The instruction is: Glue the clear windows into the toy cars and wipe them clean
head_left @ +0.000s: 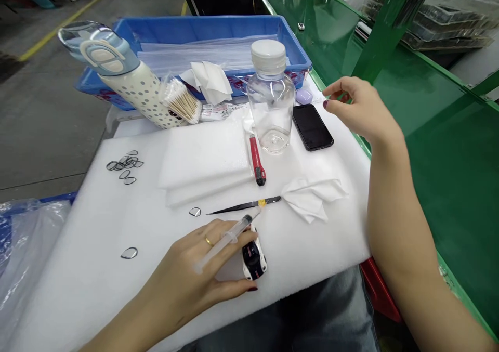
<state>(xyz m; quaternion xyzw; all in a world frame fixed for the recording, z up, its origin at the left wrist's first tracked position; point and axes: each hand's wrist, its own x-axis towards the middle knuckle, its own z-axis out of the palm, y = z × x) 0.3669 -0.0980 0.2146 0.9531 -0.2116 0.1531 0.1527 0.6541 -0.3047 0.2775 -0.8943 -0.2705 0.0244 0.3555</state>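
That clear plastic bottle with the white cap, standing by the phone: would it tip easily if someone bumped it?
Probably yes. The bottle looks empty or nearly so, hence light, and a nudge near its white cap might topple it. It stands on soft white foam padding, a less steady footing than a hard table. Once down, its round body would likely roll toward the phone.

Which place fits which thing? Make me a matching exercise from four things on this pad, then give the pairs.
Things:
1. syringe
2. toy car
3. phone
4. tweezers

Places:
A. lying flat between the red knife and the syringe's tip
B. between the left hand's fingers
C. on the pad beside the clear bottle, below the right hand
D. on the pad at the left hand's fingertips

Pairs: 1-B, 2-D, 3-C, 4-A
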